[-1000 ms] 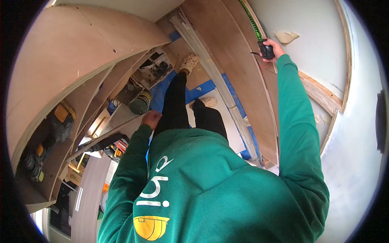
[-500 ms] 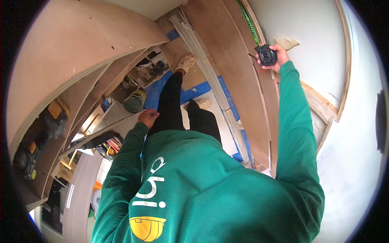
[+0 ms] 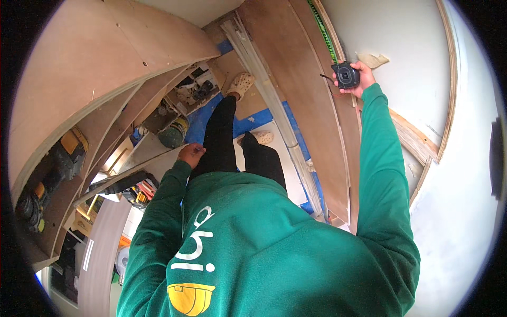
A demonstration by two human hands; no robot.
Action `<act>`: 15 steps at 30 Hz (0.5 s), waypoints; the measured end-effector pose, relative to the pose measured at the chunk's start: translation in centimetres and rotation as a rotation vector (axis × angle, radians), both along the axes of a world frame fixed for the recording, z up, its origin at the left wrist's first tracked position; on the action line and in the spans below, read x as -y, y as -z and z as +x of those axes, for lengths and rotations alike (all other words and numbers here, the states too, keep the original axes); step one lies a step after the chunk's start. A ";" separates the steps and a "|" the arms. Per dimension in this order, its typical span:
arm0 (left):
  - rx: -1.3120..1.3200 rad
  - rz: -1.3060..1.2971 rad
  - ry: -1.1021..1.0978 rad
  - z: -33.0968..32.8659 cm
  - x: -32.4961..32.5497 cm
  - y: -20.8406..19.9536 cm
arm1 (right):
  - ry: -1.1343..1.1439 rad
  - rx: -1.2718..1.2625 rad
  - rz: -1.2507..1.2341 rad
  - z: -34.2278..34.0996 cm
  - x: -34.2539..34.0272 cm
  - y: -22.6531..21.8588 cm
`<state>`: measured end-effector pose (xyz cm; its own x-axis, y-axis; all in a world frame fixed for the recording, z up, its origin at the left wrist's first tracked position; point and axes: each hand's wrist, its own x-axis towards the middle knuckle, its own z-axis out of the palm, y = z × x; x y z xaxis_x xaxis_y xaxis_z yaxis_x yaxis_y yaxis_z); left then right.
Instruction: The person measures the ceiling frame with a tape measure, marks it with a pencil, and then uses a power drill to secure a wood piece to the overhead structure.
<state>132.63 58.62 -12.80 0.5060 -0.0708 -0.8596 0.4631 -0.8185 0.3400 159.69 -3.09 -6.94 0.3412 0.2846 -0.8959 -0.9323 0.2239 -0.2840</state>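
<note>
My right hand (image 3: pixel 363 74), arm stretched out at the upper right, is closed round a black tape measure (image 3: pixel 347 75). Its green blade (image 3: pixel 322 31) runs away from the case toward the top of the view, along the edge of a wooden frame. A short dark strap sticks out from the case's left side. My left hand (image 3: pixel 192 155) hangs low beside my thigh with its fingers curled together. Whatever those fingers might hold is hidden or too small to make out.
Plywood panels (image 3: pixel 296 79) and a pale wall (image 3: pixel 391 31) with a torn patch (image 3: pixel 373 60) stand on the right. Shelves with tools (image 3: pixel 39 211) curve along the left. A bucket (image 3: pixel 173 132), blue floor covering (image 3: pixel 208 113) and long pale strips (image 3: pixel 274 100) lie around my feet.
The view has shifted slightly. My right hand still grips the tape measure at nearly the same spot, its case tilted a little. My left hand stays by my thigh.
</note>
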 end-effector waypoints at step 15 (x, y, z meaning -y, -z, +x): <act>0.015 0.001 0.006 0.0 0.4 0.0 | 0.009 -0.011 -0.032 0.1 0.8 0.5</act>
